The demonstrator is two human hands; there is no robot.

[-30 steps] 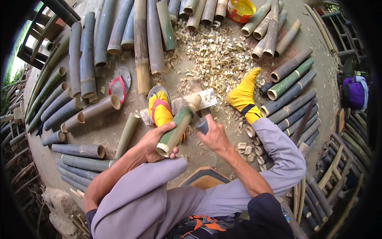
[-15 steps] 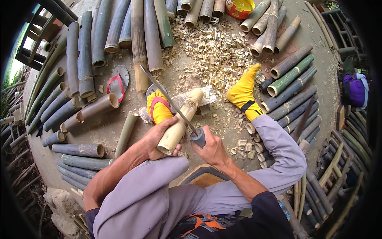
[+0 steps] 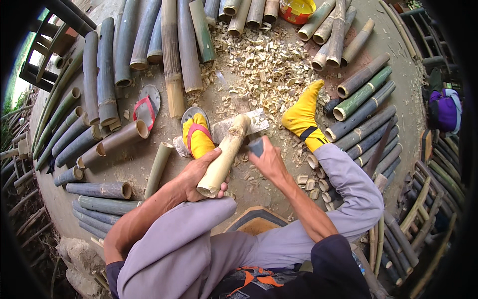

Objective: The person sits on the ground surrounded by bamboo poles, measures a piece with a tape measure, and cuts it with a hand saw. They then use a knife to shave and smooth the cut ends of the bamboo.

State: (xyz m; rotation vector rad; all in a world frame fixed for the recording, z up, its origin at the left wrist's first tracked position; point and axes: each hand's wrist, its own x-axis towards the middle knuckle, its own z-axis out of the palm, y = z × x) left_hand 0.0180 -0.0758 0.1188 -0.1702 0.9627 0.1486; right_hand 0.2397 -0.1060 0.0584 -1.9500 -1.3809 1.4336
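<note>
- Brown, dusty floor (image 3: pixel 249 193) is taken up along its left, right and far edges by bamboo tubes (image 3: pixel 105 70), mostly dark.
- Toward the middle of the floor's far edge, pale chips (image 3: pixel 271 67) are heaped; a red and yellow bucket (image 3: pixel 298 18) is set at that edge, to their right.
- A pale, stripped bamboo piece (image 3: pixel 224 157) is held slanted over the floor's middle, its far end above a whitish plank (image 3: pixel 259 119); whether the two are touching cannot be told.
- Its near part is gripped by the left hand (image 3: pixel 195 174), fingers clamped around it, near the left knee (image 3: pixel 219 212).
- A blue-grey handle (image 3: pixel 256 147) is held by the right hand (image 3: pixel 273 162), fingers closed on it, apart from the bamboo piece; anything fixed to the handle is too blurred to tell.
- Yellow socks (image 3: pixel 301 117) are worn on both feet, a red-strapped sandal (image 3: pixel 201 128) on the left only.
</note>
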